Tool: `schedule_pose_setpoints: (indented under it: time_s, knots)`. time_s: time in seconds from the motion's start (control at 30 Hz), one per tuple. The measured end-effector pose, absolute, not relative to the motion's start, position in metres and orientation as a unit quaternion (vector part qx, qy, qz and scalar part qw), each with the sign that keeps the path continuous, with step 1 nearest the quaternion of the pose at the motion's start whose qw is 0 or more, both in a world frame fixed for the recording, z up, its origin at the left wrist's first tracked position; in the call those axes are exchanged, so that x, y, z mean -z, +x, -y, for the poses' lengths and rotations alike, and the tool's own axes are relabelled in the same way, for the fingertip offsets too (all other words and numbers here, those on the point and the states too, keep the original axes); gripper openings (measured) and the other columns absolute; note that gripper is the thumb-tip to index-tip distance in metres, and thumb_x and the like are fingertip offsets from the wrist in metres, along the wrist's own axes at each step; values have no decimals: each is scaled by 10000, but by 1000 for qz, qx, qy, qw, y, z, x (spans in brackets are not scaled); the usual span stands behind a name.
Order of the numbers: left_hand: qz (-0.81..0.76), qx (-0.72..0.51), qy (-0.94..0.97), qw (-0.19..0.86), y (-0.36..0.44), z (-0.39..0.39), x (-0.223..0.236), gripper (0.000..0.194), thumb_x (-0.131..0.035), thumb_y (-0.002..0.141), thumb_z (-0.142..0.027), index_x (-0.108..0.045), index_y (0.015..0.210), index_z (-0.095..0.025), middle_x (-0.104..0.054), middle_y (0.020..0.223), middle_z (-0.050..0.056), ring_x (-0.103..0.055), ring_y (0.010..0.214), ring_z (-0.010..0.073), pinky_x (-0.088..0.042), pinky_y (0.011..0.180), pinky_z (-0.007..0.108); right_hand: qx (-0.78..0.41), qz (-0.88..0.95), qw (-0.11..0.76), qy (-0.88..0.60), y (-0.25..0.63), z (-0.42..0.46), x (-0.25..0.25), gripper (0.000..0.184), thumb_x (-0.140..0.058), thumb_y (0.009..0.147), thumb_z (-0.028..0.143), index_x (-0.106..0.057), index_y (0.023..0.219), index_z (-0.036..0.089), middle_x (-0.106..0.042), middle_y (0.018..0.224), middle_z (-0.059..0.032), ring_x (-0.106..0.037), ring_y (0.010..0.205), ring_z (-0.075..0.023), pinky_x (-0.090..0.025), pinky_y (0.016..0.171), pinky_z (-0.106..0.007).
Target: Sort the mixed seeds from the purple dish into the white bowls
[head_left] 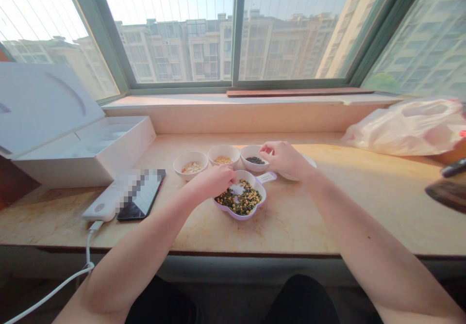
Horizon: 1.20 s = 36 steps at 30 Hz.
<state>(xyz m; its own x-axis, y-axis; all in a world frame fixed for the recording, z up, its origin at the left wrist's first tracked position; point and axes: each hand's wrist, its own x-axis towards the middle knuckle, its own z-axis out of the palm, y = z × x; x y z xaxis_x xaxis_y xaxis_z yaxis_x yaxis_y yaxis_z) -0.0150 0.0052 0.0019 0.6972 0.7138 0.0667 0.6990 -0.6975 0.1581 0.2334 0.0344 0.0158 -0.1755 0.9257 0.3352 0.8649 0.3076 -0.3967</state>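
Note:
My left hand (219, 179) is over the left rim of a purple-edged bowl (259, 202) with a short handle. Its fingertips are pinched together, and what they hold is too small to make out. Mixed yellow and dark beans (245, 202) lie in that bowl, with part of its pale bottom showing. At the right rim of a white bowl (251, 167) of black beans (255, 160), my right hand (282, 158) has its fingers curled together; anything between them is hidden. Another white dish (311, 160) is mostly covered by that hand.
Two more white bowls hold yellow beans (223, 160) and pale flat pieces (192, 167). To the left are a phone (145, 200), a white power bank (104, 205) with a cable (88, 246), and an open white box (125, 149). A plastic bag (407, 125) lies at right.

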Motion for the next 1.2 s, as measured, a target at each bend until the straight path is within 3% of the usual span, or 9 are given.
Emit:
schedule_pose_setpoints:
  time_s: [0.13,0.33,0.57,0.7,0.83,1.0,1.13,1.2]
  knots:
    - [-370,-22,927,59,-17,-4,-4,278,-516,916,-94,-759,839,-205,-760,981,60,-705,932,214,-521,816,292,18,719,220,-659,255,-46,-17,230,-575,867,250,-794,885,182,-795,975,-119,-708,896,-256,-476,762,-320]
    - [-362,-16,930,65,-14,-5,-2,243,-542,906,-122,-754,815,-199,-768,976,55,-711,916,211,-524,802,286,12,650,150,-745,290,-55,-21,216,-616,799,233,-815,880,212,-802,969,-114,-727,884,-284,-488,704,-337]
    - [-366,-20,929,45,-9,-7,9,224,-536,931,-124,-704,792,-177,-760,963,77,-719,879,218,-533,779,295,-26,650,81,-755,306,-60,-17,112,-704,720,278,-791,722,208,-758,763,-100,-688,681,-238,-454,581,-320]
    - [-370,1,929,22,-8,-7,14,206,-522,960,-140,-689,843,-168,-758,1022,80,-718,926,201,-526,791,263,-49,652,47,-755,297,-55,-19,245,-704,748,415,-739,619,210,-713,660,-97,-658,616,-231,-430,546,-319]
    - [-367,-16,929,44,-8,-5,9,214,-476,1009,-156,-663,907,-166,-731,1027,80,-703,902,197,-506,765,270,-15,636,93,-766,288,-51,-21,281,-668,805,452,-765,702,209,-754,760,-133,-685,699,-269,-449,592,-346]
    - [-382,-138,911,73,-10,-2,-4,235,-398,1059,-199,-606,951,-182,-681,1036,64,-664,875,189,-498,792,301,-11,683,213,-698,274,-52,-18,275,-635,870,415,-771,786,190,-773,842,-119,-693,807,-262,-461,679,-336]
    - [-394,-233,884,89,-10,-5,-5,231,-386,1072,-231,-571,939,-191,-660,1033,49,-631,917,186,-497,840,320,-187,742,305,-567,246,-40,-17,386,-662,866,537,-737,761,174,-715,736,-53,-623,702,-190,-439,659,-305]
    - [-388,-263,879,89,-10,-7,-4,223,-392,1075,-238,-567,944,-192,-650,1030,49,-618,943,190,-495,859,327,-319,745,305,-500,229,-30,-17,462,-706,819,636,-740,846,176,-676,707,-17,-544,605,-140,-393,574,-279]
